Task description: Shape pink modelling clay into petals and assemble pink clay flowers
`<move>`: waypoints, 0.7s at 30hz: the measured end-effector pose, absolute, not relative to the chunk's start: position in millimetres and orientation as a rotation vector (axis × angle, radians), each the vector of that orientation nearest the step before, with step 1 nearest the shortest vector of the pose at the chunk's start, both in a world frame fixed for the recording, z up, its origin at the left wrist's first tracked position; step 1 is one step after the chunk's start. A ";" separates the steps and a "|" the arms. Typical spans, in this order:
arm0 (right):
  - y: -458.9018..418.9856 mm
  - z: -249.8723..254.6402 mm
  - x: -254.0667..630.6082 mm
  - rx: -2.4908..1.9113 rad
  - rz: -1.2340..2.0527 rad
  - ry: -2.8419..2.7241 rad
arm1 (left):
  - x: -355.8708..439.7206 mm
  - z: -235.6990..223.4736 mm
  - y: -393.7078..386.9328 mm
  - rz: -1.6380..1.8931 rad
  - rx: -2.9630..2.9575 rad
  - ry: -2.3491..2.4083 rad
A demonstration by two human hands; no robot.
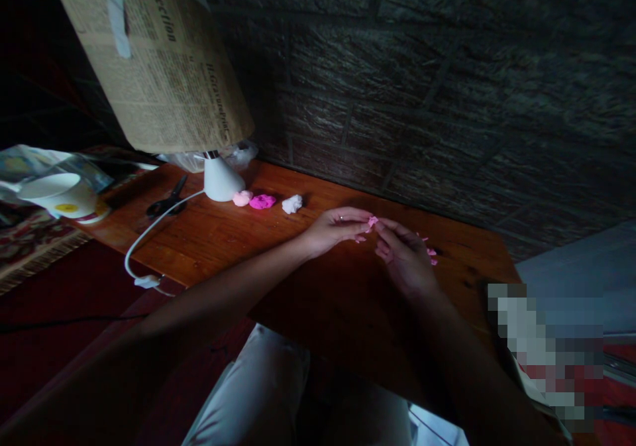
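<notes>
My left hand (338, 228) and my right hand (405, 257) meet over the wooden table, fingertips pinching a small pink piece of modelling clay (372, 222) between them. A ring shows on a left finger. Below the left fingertips is another bit of pink clay (360, 238). Just beyond my right hand, small pink clay pieces (431, 254) lie on the tabletop, partly hidden by that hand. To the left of my hands sit three soft lumps: a white one (292, 203), a magenta one (262, 201) and a pale pink one (242, 198).
A lamp (223, 179) with a newsprint shade stands at the back left, its white cord (144, 234) running over the table's front edge. Black scissors (169, 201) lie beside it. A paper cup (64, 197) is at far left. A dark brick wall (397, 88) rises behind the table.
</notes>
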State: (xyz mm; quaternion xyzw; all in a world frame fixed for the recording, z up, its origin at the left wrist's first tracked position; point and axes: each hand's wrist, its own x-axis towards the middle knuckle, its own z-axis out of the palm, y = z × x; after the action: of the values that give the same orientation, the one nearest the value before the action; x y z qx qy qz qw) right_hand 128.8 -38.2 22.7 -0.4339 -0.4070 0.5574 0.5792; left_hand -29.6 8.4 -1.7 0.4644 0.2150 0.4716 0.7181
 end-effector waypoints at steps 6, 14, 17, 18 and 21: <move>-39.2 23.5 128.8 -0.988 1.341 -0.926 | -29.4 -2.9 8.9 1.073 1.026 0.505; -41.1 24.2 127.5 -0.975 1.365 -0.910 | -29.1 -4.0 9.1 1.092 1.077 0.530; -41.3 22.8 127.5 -0.974 1.355 -0.935 | -28.9 -3.4 9.1 1.094 1.102 0.528; -41.4 22.5 127.7 -0.975 1.351 -0.944 | -28.8 -3.0 9.0 1.096 1.107 0.526; -41.3 21.7 128.6 -0.977 1.341 -0.965 | -28.5 -2.1 8.6 1.108 1.111 0.514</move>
State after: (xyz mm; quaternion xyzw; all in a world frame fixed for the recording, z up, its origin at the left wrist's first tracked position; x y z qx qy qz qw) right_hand 128.6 -41.3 21.7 -0.4170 -0.4117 0.5722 0.5737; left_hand -28.5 8.6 -2.1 0.4945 0.2290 0.4932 0.6780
